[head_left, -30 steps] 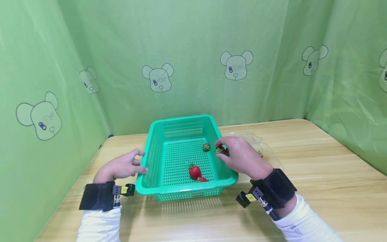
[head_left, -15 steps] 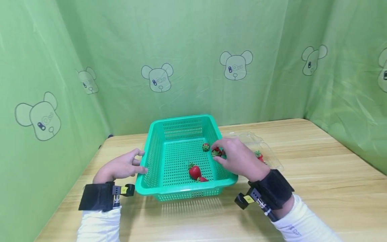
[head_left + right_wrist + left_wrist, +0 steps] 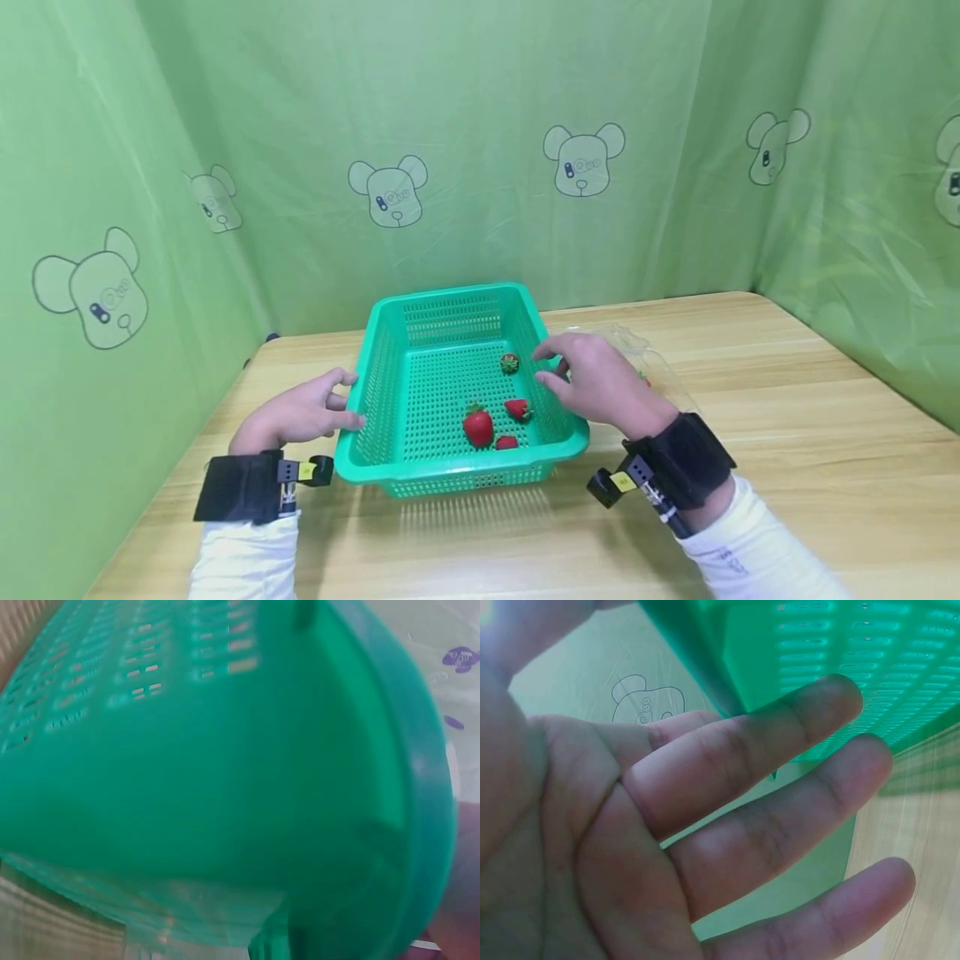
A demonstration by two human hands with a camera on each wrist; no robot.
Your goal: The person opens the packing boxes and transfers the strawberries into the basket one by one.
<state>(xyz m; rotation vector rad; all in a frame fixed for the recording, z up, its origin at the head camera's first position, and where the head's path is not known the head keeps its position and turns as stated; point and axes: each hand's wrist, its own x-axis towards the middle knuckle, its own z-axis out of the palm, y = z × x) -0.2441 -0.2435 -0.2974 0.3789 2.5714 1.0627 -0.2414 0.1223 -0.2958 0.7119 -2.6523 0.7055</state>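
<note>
A green perforated basket [image 3: 459,476] stands between the hands. My left hand [image 3: 303,408] holds its left rim, thumb over the top; in the left wrist view, three long fingers [image 3: 735,761] reach along the outer wall. My right hand [image 3: 600,385] hovers over the right rim, thumb and index finger apart, nothing between them. Inside the basket lie a large strawberry [image 3: 477,427], a strawberry on its side [image 3: 517,409], a small strawberry [image 3: 507,442] at the near wall, and a strawberry farther back [image 3: 509,363]. The basket wall [image 3: 187,795] fills most of the right wrist view.
A clear plastic clamshell box [image 3: 671,375] lies open to the right of the basket, partly behind my right hand. Part of a strawberry [image 3: 643,377] shows in it. The wooden table [image 3: 810,433] is bordered by a green curtain [image 3: 480,100] at the back and sides.
My right hand moved slightly left over the basket, let go of a strawberry, then drew back right. That strawberry now lies on the basket floor. My left hand stayed at the rim.
</note>
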